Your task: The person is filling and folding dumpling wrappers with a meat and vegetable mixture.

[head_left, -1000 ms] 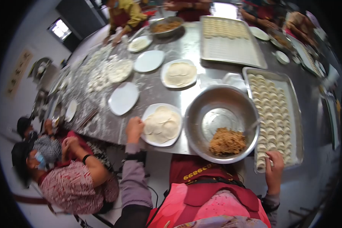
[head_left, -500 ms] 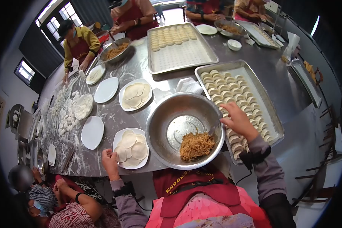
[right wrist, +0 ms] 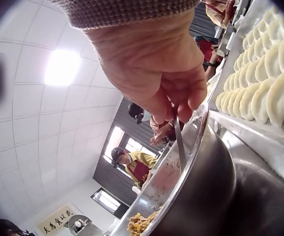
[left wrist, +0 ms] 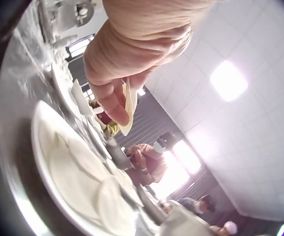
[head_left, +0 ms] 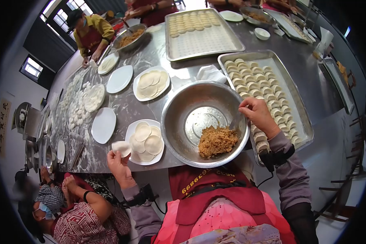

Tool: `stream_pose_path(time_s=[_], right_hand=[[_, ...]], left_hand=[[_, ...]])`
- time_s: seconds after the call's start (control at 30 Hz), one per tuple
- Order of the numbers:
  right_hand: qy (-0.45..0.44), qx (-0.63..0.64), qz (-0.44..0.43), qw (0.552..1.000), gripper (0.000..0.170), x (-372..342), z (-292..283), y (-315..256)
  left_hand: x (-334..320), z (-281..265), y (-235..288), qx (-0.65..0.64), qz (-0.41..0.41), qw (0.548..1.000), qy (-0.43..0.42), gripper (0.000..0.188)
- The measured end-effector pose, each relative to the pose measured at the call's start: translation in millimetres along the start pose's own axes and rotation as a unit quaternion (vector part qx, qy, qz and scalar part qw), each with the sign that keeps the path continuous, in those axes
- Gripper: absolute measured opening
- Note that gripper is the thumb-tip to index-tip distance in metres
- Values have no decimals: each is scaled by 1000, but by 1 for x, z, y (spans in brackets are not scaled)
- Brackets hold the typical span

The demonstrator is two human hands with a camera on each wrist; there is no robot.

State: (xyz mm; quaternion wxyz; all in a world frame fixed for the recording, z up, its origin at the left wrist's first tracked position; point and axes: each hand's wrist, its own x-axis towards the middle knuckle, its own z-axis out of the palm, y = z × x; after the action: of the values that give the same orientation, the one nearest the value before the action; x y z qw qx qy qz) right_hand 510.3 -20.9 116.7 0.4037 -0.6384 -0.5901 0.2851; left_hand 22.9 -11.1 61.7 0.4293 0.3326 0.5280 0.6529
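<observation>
My left hand (head_left: pixel 121 170) pinches one round dumpling wrapper (head_left: pixel 122 148) between thumb and fingers, at the left edge of a white plate (head_left: pixel 160 151) of wrappers. In the left wrist view the held wrapper (left wrist: pixel 128 108) hangs bent, seen nearly edge-on. With thumb and fingertips, my right hand (head_left: pixel 259 116) grips a thin flat metal utensil (right wrist: pixel 180 147) at the right rim of a large steel bowl (head_left: pixel 175 118). The utensil slants down inside the bowl, its lower end hidden. Brown minced filling (head_left: pixel 217 141) is heaped at the bowl's near right.
Right of the bowl, a metal tray (head_left: pixel 290 79) bears rows of folded dumplings (head_left: pixel 248 81); another tray (head_left: pixel 203 45) lies behind. Empty white plates (head_left: pixel 104 126), a second wrapper plate (head_left: pixel 139 91) and floured dough pieces (head_left: pixel 78 114) spread leftward. People work around the steel table (head_left: pixel 150 112).
My right hand has gone from the dumplings on the tray to the bowl's rim and grips the utensil. The left hand has picked up a wrapper from the plate. The head view has shifted.
</observation>
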Motion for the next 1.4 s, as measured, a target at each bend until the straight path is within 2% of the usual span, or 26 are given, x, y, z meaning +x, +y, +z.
stream_pose_path(time_s=[0.07,0.17,0.27,0.37,0.4,0.5,0.63,0.7,0.83,0.93,1.07,1.17,1.2,1.33,1.4], right_hand=[[19,21,2,1000,10,2,5,5],[47,183,23,982,8,4,16,17],[116,168,22,979,8,9,29,29],[176,96,-8,980,7,15,39,30],[175,87,19,981,8,16,39,25],[120,223,36,967,11,9,32,15],[29,165,40,985,12,-14,23,-9],[-10,141,32,989,12,-23,20,-9],[-53,184,96,977,14,-35,13,-17],[-1,243,89,966,15,-44,-7,-18],[12,293,43,955,16,-60,-28,-23],[43,336,48,940,19,-72,-26,-22],[46,383,52,921,23,-76,-22,-16],[11,484,99,870,25,-89,-6,-6],[29,486,102,868,23,-92,2,2]], left_hand=[[-15,10,3,-102,-35,994,-25,22],[-28,22,-4,-209,-84,971,-79,26],[-43,42,-7,-273,-128,948,-100,32],[-51,57,-6,-335,-184,919,-95,35],[-53,60,-9,-348,-212,909,-89,37],[-56,62,-9,-363,-243,897,-61,37],[-64,65,12,-429,-282,853,-93,38],[-64,68,9,-415,-282,859,-101,37],[-73,81,2,-382,-266,877,-121,28],[-74,79,-1,-371,-267,879,-133,29],[-74,82,4,-372,-261,884,-108,30],[-73,79,3,-387,-270,875,-107,31],[-74,79,3,-387,-267,875,-116,31],[-80,79,8,-378,-268,876,-138,36],[-80,78,10,-374,-284,874,-124,39]])
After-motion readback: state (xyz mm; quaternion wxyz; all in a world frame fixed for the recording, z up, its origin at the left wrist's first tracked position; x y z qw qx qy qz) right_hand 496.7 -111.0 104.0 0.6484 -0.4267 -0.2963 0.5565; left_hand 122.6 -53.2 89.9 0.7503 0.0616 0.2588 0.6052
